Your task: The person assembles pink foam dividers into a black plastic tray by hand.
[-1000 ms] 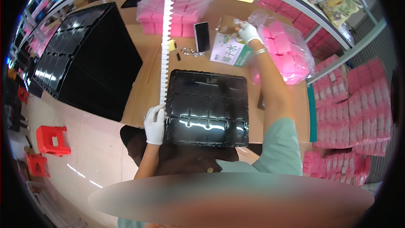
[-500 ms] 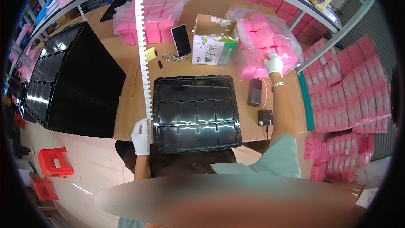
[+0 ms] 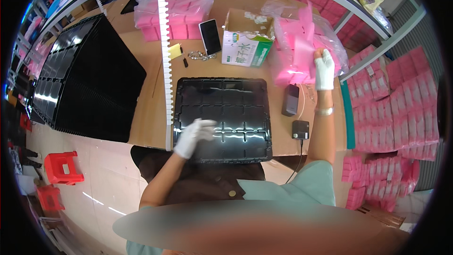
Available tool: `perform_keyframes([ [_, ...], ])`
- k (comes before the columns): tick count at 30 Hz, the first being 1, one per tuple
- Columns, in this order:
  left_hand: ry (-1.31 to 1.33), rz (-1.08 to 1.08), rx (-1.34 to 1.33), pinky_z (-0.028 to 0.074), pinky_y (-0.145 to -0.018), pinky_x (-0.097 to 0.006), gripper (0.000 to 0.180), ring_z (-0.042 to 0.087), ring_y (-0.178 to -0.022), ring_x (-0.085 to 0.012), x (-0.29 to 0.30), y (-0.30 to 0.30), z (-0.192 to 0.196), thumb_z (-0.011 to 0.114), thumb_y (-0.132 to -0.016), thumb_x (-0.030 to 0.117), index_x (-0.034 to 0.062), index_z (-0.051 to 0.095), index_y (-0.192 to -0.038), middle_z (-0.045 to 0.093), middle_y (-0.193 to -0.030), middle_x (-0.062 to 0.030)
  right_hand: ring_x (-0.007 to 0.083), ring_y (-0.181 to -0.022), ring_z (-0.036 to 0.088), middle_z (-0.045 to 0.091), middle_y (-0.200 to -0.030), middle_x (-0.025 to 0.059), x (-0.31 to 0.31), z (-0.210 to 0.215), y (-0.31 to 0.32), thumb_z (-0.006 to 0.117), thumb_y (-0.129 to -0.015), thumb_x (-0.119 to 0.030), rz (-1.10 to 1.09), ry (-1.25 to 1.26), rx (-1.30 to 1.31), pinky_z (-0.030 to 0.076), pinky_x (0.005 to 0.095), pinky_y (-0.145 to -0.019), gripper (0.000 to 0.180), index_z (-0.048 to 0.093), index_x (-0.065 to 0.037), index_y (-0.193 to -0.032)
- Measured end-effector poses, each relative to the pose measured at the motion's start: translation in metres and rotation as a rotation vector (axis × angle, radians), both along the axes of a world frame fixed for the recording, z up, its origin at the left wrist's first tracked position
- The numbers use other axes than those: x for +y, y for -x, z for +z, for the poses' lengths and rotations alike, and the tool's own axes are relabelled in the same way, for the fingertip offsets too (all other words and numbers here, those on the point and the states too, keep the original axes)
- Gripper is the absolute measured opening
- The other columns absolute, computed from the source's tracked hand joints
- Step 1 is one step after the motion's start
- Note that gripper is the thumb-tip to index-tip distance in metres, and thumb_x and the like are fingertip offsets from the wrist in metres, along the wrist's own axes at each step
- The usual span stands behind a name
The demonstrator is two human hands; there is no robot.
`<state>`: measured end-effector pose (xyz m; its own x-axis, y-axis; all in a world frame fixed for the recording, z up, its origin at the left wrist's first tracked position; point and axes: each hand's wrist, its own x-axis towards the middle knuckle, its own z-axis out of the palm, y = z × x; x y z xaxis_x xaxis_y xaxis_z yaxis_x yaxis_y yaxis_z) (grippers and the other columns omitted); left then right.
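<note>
A black moulded tray (image 3: 222,113) with several shallow pockets lies on the wooden table in front of me. My left hand (image 3: 192,136), in a white glove, hovers over the tray's lower left part with fingers loosely spread and nothing in it. My right hand (image 3: 323,69), also white-gloved, reaches into a clear plastic bag of pink packets (image 3: 302,52) at the right and is closed on the pink material there.
A small open carton (image 3: 247,42) and a smartphone (image 3: 210,36) stand beyond the tray. A white toothed strip (image 3: 165,52) runs up the table. Stacked black trays (image 3: 85,80) fill the left. Pink boxes (image 3: 401,108) pile up at right. A dark handheld device (image 3: 291,99) and small black box (image 3: 300,129) lie right of the tray.
My left hand left the tray's left edge and moved over the tray. My right hand went from the carton to the pink bag and reached deeper into it.
</note>
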<state>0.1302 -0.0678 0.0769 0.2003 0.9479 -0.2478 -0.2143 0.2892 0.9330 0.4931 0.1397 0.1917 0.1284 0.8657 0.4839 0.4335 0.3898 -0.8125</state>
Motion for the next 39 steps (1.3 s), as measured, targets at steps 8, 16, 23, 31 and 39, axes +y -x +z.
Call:
perform_keyframes([
  [8,0.119,0.013,-0.400,0.047,-0.082,-0.033,0.037,0.060,-0.090,-0.0212,0.090,-0.081,0.026,0.053,-0.090,0.029,-0.0006,0.053,-0.113,0.060,-0.103,-0.0098,0.0269,-0.070,0.058,0.057,-0.073,0.0150,-0.137,-0.057,0.121,0.056,-0.081,-0.006,0.318,0.231,-0.225,0.046,0.0333,-0.066,0.007,0.055,-0.002,-0.087],
  [16,0.321,0.196,-0.132,0.051,-0.068,-0.031,0.034,0.062,-0.071,-0.0184,0.050,0.005,-0.015,0.066,-0.082,0.022,0.0015,0.057,-0.107,0.064,-0.091,-0.0106,0.0249,-0.108,0.053,0.054,-0.118,0.0173,-0.100,-0.152,0.047,0.061,-0.084,-0.032,0.167,0.355,0.057,0.043,0.0327,-0.086,0.055,0.045,0.003,-0.122],
  [23,0.382,0.244,-0.025,0.050,-0.060,-0.029,0.033,0.061,-0.066,-0.0176,0.041,0.028,-0.056,0.070,-0.079,0.024,0.0002,0.061,-0.100,0.065,-0.088,-0.0106,0.0134,-0.067,0.057,0.062,-0.080,0.0066,-0.082,-0.166,0.103,0.073,-0.074,-0.027,0.359,0.998,0.055,0.044,0.0244,-0.056,0.062,0.044,0.004,-0.119],
  [31,0.431,0.278,0.050,0.049,-0.064,-0.029,0.032,0.060,-0.068,-0.0159,0.027,0.034,-0.044,0.066,-0.082,0.029,-0.0002,0.063,-0.095,0.065,-0.083,-0.0081,0.0212,-0.070,0.061,0.063,-0.073,0.0092,-0.109,-0.165,0.126,0.072,-0.070,-0.017,0.160,0.773,-0.268,0.047,0.0318,-0.068,0.046,0.051,-0.003,-0.109],
  [39,0.180,0.427,0.198,0.050,-0.063,-0.027,0.029,0.061,-0.071,-0.0145,0.015,0.040,-0.069,0.062,-0.085,0.025,0.0010,0.061,-0.101,0.064,-0.088,-0.0077,0.0078,-0.058,0.052,0.062,-0.066,0.0034,-0.147,-0.163,0.058,0.065,-0.073,-0.007,0.035,0.502,0.004,0.043,0.0227,-0.054,0.019,0.058,-0.003,-0.090],
])
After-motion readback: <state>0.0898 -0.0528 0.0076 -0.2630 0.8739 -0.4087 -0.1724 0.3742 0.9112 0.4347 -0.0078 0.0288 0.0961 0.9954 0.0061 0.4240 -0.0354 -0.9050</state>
